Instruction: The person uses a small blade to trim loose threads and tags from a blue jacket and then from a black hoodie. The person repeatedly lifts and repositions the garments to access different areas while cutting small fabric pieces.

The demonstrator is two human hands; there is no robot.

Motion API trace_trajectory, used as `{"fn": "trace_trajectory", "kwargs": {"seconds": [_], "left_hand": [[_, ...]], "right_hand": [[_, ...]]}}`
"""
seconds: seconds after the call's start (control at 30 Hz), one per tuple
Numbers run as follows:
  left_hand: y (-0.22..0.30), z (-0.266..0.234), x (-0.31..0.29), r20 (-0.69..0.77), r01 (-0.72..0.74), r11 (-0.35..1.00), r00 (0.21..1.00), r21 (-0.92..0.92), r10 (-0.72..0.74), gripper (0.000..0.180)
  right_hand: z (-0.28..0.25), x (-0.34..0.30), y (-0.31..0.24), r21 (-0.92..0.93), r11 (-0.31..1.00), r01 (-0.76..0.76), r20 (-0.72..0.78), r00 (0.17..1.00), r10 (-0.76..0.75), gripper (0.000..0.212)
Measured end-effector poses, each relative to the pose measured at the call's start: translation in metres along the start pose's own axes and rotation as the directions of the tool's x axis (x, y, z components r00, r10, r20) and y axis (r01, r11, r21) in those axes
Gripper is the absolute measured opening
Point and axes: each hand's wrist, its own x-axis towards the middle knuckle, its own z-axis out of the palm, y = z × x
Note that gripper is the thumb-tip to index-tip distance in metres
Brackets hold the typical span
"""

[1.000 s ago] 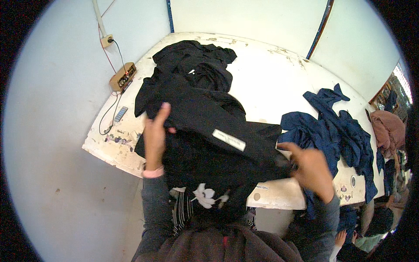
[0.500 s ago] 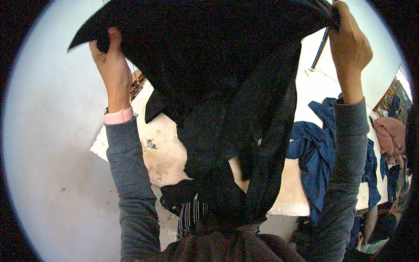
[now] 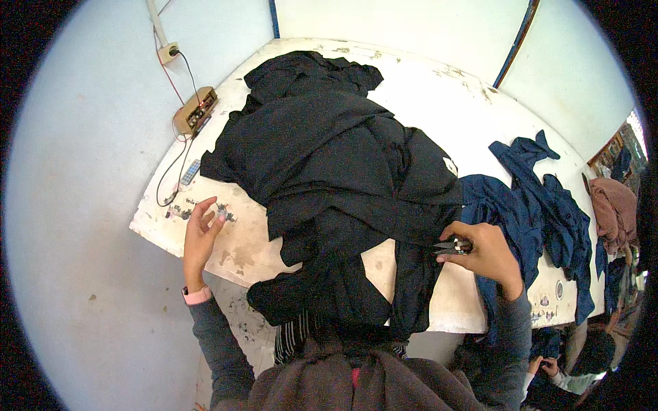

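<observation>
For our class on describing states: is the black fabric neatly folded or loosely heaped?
Loosely heaped: the black fabric lies in uneven creases and overlapping layers, its near end reaching beyond the table.

So the table (image 3: 439, 96) is white, pretty beat up, with stains and flaking patches on the left. A big rumpled heap of black cloth (image 3: 329, 151) covers the middle, far to near, and spills over the near edge. Crumpled navy cloth (image 3: 565, 226) sprawls on the right, also hanging off near side. Far left: a remote (image 3: 190, 172) and a looping black cord (image 3: 162, 205).
</observation>
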Motion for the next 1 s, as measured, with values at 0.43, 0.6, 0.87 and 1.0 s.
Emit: {"fn": "trace_trajectory", "kwargs": {"seconds": [0.43, 0.6, 0.87, 1.0], "left_hand": [[0.070, 0.171, -0.111, 0.722, 0.553, 0.616, 0.691, -0.562, 0.038, 0.055], [0.065, 0.178, -0.120, 0.594, 0.544, 0.351, 0.803, -0.762, 0.046, 0.056], [0.087, 0.167, -0.112, 0.303, 0.410, 0.299, 0.888, -0.862, -0.346, 0.032], [0.088, 0.161, -0.119, 0.279, 0.411, 0.360, 0.889, -0.838, -0.364, 0.032]], "right_hand": [[0.142, 0.093, -0.018, -0.108, 0.983, 0.149, -0.530, 0.828, -0.184, 0.032], [0.118, 0.047, -0.060, -0.278, 0.884, 0.376, -0.526, 0.710, -0.467, 0.036], [0.104, -0.001, -0.078, -0.041, 0.905, 0.422, -0.373, 0.834, -0.406, 0.033], [0.091, 0.019, -0.081, 0.186, 0.899, 0.396, -0.447, 0.849, -0.282, 0.032]]}}
